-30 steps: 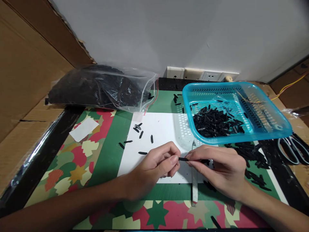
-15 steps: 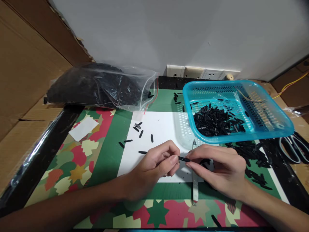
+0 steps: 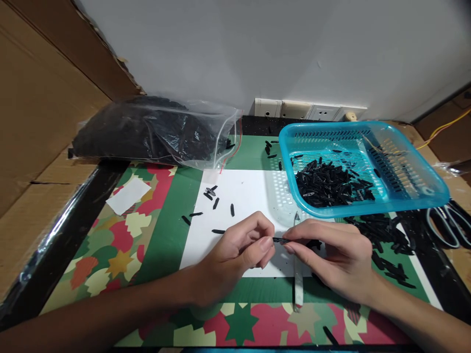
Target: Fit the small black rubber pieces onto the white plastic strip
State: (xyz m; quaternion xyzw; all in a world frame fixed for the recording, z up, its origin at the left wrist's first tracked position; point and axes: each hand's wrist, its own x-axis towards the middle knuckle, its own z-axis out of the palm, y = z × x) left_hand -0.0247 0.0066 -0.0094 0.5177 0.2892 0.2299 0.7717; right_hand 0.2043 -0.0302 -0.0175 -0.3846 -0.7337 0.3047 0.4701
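Observation:
Between my two hands is a small black elongated piece [image 3: 280, 240], pinched at both ends over the white paper [image 3: 253, 191]. My left hand [image 3: 245, 247] grips its left end between thumb and curled fingers. The thumb and fingertips of my right hand [image 3: 331, 252] close on the right end. Beneath my right hand lies a pale, narrow craft knife or pen-like tool [image 3: 298, 284], partly covered by the fingers. Several similar black pieces [image 3: 216, 203] are scattered on the paper to the left.
A blue plastic basket [image 3: 368, 211] holds many black pieces at the back right. More black pieces [image 3: 390, 235] lie below it, beside scissors [image 3: 443, 225]. At the back left rests a zip bag [image 3: 154, 130] of dark material. A white paper scrap [image 3: 128, 195] lies at left.
The black piece has turned slightly between my fingertips, showing a different side with lengthwise lines. Both hands stay in nearly the same place.

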